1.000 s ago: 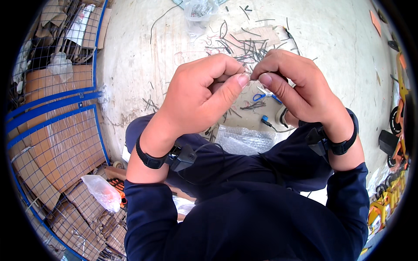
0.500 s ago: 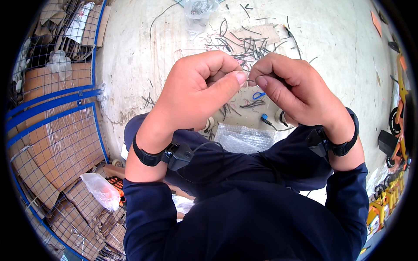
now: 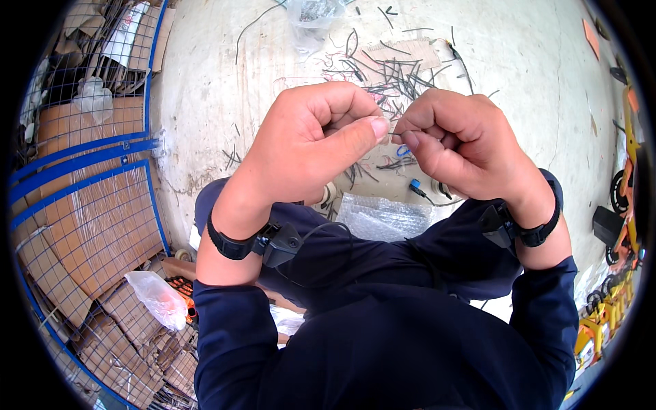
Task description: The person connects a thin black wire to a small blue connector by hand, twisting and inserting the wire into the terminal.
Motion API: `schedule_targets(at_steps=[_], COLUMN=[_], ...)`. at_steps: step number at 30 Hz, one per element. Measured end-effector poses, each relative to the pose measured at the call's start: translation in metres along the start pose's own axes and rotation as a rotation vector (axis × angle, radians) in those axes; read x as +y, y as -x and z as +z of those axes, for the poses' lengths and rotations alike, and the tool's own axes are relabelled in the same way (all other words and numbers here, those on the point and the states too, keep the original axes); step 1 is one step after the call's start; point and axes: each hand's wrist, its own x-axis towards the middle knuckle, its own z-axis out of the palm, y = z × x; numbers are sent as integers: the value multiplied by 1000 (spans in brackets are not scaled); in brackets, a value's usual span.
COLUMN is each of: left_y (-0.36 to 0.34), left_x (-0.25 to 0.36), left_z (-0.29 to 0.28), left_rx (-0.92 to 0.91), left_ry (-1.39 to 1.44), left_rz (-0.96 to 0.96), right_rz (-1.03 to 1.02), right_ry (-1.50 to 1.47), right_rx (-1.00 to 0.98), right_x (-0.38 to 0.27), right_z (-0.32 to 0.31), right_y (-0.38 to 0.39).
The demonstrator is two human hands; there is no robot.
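Note:
Between my two pinched hands a short thin dark wire (image 3: 393, 134) shows, most of it covered by the fingers. My left hand (image 3: 307, 140) pinches one end with thumb and forefinger. On the other side my right hand (image 3: 465, 143) is closed, its thumb and curled forefinger gripping the wire's other end. Below on the floor lie many loose dark wire pieces (image 3: 403, 72), partly on a flat piece of cardboard (image 3: 432, 55). Blue-handled scissors (image 3: 403, 151), partly hidden, lie beneath my right hand. A cable with a blue connector (image 3: 415, 184) is near my right knee.
Bubble wrap (image 3: 383, 217) lies between my legs. A clear plastic bag (image 3: 311, 15) sits at the far side. Blue wire-mesh cages (image 3: 147, 102) with cardboard stand at the left, a plastic bag (image 3: 160, 301) beside them. Yellow and orange equipment (image 3: 611, 307) lines the right.
My right hand has turned a little and its fingers have curled in more, with the thumb slightly lower. The left hand has barely moved.

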Motion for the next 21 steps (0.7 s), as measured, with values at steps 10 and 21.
schedule_targets(at_steps=[10,21], left_y=[-2,-12], left_x=[-9,-8], left_z=[-2,-1], left_rx=[84,161], left_ry=[-10,-513], left_rz=[266,638], right_rz=[166,-42], right_ry=[-299,-250], right_rx=[3,22], right_x=[-8,16], right_z=[5,2], right_y=[1,-4])
